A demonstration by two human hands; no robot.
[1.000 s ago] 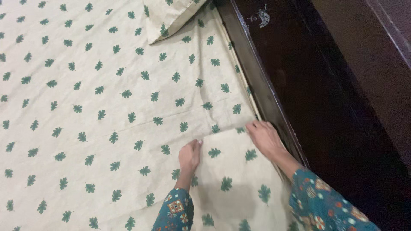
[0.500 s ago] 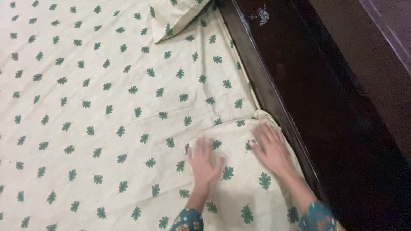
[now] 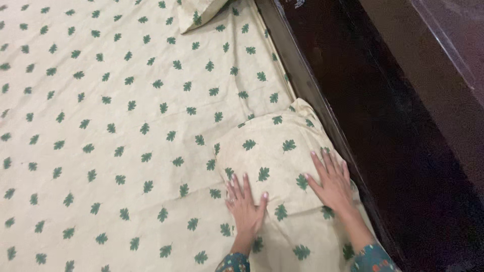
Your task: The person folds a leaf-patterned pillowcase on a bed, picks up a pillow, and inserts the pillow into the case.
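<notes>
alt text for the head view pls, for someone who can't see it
Two hands, left hand and right hand, lie flat with fingers spread on a pillow in a cream, green-leaf cover. It rests on a matching sheet beside the dark wooden bed frame; a second pillow shows at the top.

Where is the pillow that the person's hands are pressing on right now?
In the head view the pillow lies at the lower right of the bed, against the dark wooden bed frame, with the left hand and right hand flat on it.
</notes>
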